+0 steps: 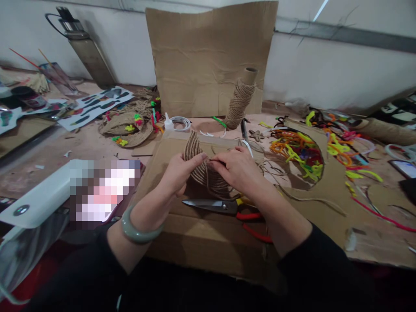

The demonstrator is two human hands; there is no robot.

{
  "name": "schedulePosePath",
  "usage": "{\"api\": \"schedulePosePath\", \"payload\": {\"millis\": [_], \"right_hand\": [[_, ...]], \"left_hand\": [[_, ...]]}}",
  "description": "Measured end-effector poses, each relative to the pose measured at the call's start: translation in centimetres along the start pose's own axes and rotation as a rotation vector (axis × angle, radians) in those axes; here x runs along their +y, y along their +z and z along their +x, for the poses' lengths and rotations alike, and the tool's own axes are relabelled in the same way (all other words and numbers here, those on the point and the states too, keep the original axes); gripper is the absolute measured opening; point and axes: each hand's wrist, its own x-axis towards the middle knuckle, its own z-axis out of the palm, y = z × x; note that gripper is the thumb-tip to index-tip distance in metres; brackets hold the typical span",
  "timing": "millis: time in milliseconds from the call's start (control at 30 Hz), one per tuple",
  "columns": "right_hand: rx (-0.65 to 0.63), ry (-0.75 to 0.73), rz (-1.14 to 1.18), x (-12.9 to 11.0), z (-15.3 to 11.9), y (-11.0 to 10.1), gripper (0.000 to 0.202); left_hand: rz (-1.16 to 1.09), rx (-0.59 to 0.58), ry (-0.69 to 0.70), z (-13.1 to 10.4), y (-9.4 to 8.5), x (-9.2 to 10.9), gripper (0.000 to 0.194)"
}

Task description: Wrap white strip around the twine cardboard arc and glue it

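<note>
A curved piece covered in rows of brown twine [211,181] is held above the cardboard sheet [182,225]. My left hand [178,174] grips its left side, thumb on top. My right hand [240,170] is closed at its upper right, fingertips pinched on what looks like the twine strand; the exact grip is partly hidden. Loose twine [315,200] trails off to the right, behind my right forearm. Just below the piece lie scissors [224,206] with red and yellow handles, partly covered by my right arm.
Behind stand a twine spool [240,104] and an upright cardboard panel [201,56]. A white glue bottle [168,123] and a decorated twine piece [130,128] are left of them. Colourful pipe cleaners [302,151] lie right; a phone [107,190] and white device [45,195] are left.
</note>
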Motion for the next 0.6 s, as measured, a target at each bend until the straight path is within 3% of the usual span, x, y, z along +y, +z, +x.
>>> {"api": "schedulePosePath", "payload": {"millis": [167, 367, 433, 500, 600], "right_hand": [[0.109, -0.001, -0.007, 0.3, 0.2, 0.8, 0.028], [0.552, -0.181, -0.013, -0.3, -0.2, 1.3, 0.027], [0.559, -0.251, -0.016, -0.7, -0.5, 1.3, 0.033], [0.485, -0.265, -0.037, -1.2, -0.8, 1.5, 0.036], [0.321, -0.168, -0.108, -1.9, -1.0, 1.7, 0.031]], "left_hand": [[-0.003, -0.054, -0.042, 0.0, 0.0, -0.2, 0.031], [-0.014, 0.104, 0.125, 0.6, -0.4, -0.1, 0.033], [-0.026, 0.176, 0.187, 0.7, -0.5, 0.1, 0.034], [-0.070, 0.223, 0.246, 0.9, -0.5, 0.3, 0.035], [-0.146, 0.232, 0.293, 1.1, -0.5, 0.4, 0.036]]}}
